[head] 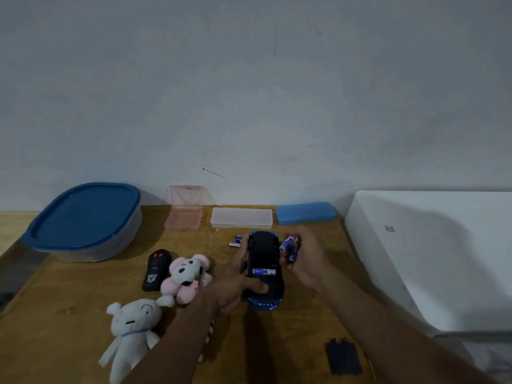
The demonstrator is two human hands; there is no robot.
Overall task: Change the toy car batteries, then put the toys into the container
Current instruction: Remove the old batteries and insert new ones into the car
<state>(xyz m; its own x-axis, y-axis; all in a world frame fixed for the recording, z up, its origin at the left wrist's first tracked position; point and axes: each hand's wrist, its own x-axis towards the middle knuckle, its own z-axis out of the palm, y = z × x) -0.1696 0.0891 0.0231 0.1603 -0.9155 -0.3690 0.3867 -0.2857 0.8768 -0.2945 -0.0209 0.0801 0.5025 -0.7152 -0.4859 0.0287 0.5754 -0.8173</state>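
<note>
Left hand (pixel 238 284) grips the upturned toy car (pixel 264 270); right hand (pixel 302 256) closes around loose batteries (pixel 289 246), which could slip or go in reversed.

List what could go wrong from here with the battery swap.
1. The right hand holds several loose batteries at once; one may slip and roll off the table.
2. The toy car lies upside down under the left hand with one battery seated; tilting might drop it out.
3. The black cover sits near the table edge and could get knocked off.
</note>
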